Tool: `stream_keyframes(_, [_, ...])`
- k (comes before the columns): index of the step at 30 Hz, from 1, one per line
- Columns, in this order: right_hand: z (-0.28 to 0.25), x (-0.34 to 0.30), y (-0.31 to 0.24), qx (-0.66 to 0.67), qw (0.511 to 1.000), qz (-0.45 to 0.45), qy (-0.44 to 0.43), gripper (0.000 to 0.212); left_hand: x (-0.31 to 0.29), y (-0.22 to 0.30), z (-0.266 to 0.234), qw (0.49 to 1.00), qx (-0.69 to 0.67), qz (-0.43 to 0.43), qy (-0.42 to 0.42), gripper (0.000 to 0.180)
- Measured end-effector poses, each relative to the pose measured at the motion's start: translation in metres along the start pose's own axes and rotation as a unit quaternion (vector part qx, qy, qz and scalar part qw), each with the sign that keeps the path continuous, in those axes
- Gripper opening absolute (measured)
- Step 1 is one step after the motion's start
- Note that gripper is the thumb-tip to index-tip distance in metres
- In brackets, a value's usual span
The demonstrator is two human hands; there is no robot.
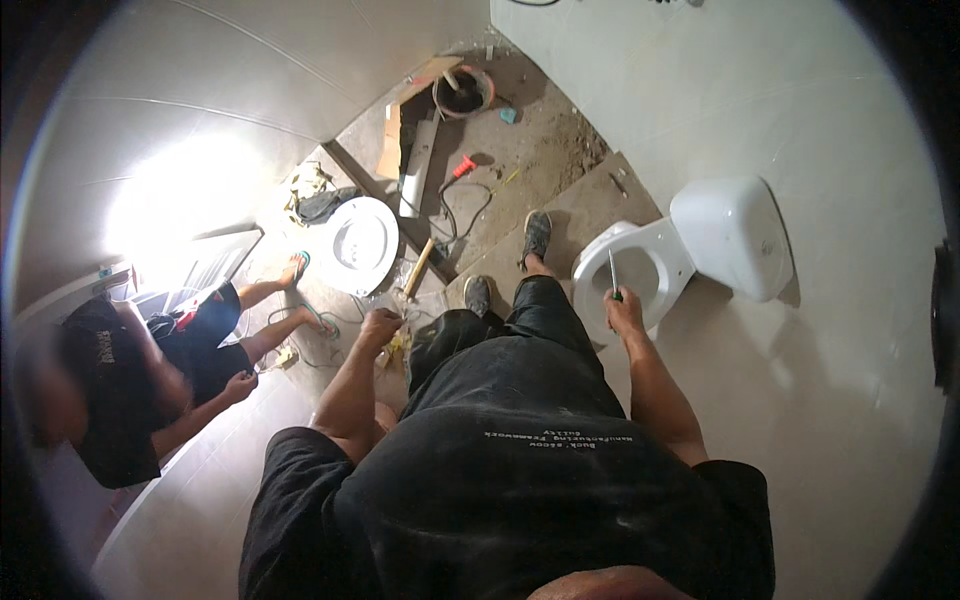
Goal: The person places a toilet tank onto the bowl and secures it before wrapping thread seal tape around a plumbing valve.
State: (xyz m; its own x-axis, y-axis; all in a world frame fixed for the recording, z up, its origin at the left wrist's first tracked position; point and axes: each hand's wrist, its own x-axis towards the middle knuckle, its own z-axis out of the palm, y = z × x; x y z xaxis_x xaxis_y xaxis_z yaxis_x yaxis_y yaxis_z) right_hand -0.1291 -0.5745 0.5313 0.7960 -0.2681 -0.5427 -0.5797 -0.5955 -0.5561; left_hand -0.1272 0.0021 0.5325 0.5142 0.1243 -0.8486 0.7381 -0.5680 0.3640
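While the right hand grasps a screwdriver over the front of the toilet, the left hand stands well left of it, fingers curled, their contents indistinct; a white oval fixture lies likewise leftward.

And there it is, a fierce white glare blazing at the left, burning out the pale tiled wall completely! Light pours across from that side, catching the glossy toilet tank and throwing soft, broad shadows out to its lower right. Over to the dirt-covered floor, dimmer and grainy. The co-worker smears into blur near the left rim. The right hand reads fairly clearly; fine detail around the left hand turns mushy. Tile lines bow, and black swallows the corners, blue-fringed at left!
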Motion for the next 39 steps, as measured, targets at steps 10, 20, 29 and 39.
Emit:
stream_keyframes(10, [-0.067, 0.122, 0.019, -0.107, 0.982, 0.11, -0.111, 0.028, -0.055, 0.172, -0.051, 0.937, -0.265, 0.128, 0.189, 0.031])
stream_keyframes(20, [-0.13, 0.223, -0.19, -0.057, 0.984, -0.077, 0.153, 0.03, -0.03, 0.062, 0.009, 0.998, 0.007, -0.061, -0.027, 0.039])
stream_keyframes(29, [-0.282, 0.158, 0.039, -0.179, 0.852, 0.089, 0.484, 0.039, 0.026, 0.014, -0.08, 0.958, -0.228, -0.16, -0.069, 0.051])
stream_keyframes(39, [-0.31, 0.148, 0.045, -0.11, 0.918, 0.18, 0.336, 0.043, -0.026, 0.232, -0.056, 0.985, -0.168, -0.016, 0.033, 0.047])
